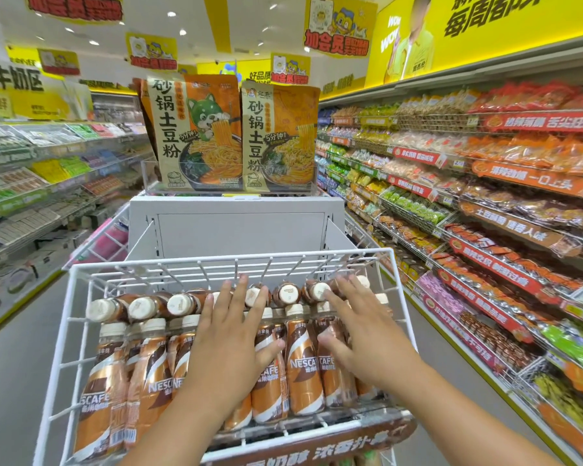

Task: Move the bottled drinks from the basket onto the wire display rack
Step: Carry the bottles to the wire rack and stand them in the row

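White wire rack (398, 297) — brown coffee bottles (303, 371) lying in rows.

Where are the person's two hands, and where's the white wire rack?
Left hand (231, 326), head view, back of the hand.
Right hand (357, 326), head view, back of the hand.
Wire rack (68, 290), head view, left rim.

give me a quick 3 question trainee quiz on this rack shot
1. True or false: both hands lie flat on bottles in the rack.
2. Which brand is on the bottles? A) Nescafe B) Pepsi C) Lipton
3. Fill in: the pouches above the rack stand in a clear ____.

Key:
1. True: the left hand and right hand have straight fingers resting on bottles.
2. A
3. Tray
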The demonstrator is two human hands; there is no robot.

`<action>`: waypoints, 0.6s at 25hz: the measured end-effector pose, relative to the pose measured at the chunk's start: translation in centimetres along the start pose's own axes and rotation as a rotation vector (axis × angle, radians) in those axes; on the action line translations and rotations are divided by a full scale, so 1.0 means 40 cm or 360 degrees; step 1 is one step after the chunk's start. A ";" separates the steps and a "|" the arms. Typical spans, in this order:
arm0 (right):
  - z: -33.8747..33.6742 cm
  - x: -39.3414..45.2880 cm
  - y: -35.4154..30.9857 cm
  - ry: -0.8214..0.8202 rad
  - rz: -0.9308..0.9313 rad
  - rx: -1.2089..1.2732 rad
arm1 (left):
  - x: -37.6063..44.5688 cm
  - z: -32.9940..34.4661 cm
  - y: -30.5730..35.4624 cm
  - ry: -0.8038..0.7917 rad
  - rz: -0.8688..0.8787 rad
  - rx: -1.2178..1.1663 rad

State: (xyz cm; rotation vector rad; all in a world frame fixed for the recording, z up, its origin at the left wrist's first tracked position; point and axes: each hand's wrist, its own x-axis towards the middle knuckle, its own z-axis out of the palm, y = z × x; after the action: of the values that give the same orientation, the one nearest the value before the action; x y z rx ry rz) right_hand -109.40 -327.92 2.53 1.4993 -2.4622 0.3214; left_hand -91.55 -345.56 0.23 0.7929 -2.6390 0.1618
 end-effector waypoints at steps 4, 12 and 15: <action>0.006 -0.065 -0.025 0.0037 0.0059 0.0009 | -0.041 -0.012 0.016 0.0019 0.0020 -0.0034; -0.050 -0.247 0.020 0.0068 0.0002 0.0085 | -0.225 -0.115 0.172 -0.0070 -0.0090 0.0069; -0.071 -0.352 0.050 0.0080 -0.0028 0.0101 | -0.327 -0.144 0.266 -0.0059 -0.0172 0.0124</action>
State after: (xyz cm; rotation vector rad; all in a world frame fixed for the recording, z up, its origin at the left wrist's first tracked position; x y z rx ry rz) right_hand -104.67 -314.33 0.67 1.5183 -2.4199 0.4325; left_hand -85.49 -328.81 0.43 0.9712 -2.6302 0.2241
